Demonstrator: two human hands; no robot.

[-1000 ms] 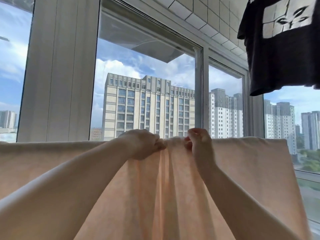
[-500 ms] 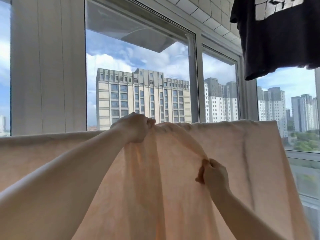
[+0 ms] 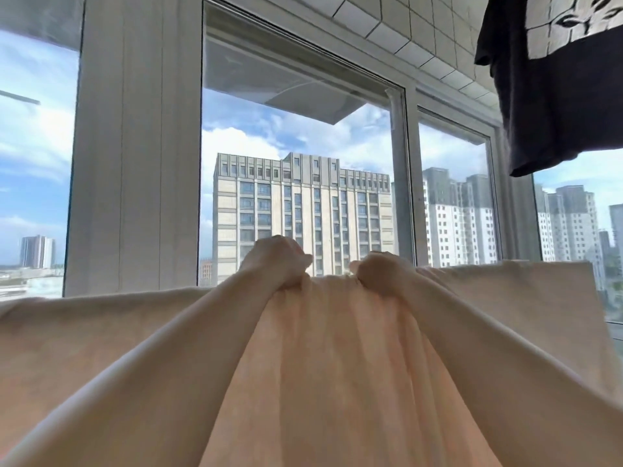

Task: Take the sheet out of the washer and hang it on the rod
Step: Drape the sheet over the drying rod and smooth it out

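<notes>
With the peach sheet (image 3: 337, 382) already draped over the rod, which its top fold hides, the hanging appears nearly done; what remains, by judgement, is spreading the gathered middle flat. Left hand (image 3: 274, 264) and right hand (image 3: 381, 274) sit close together at the top edge, fingers curled and clamped on bunched cloth, pleats falling between the forearms. A dark T-shirt (image 3: 556, 96) hangs upper right
</notes>
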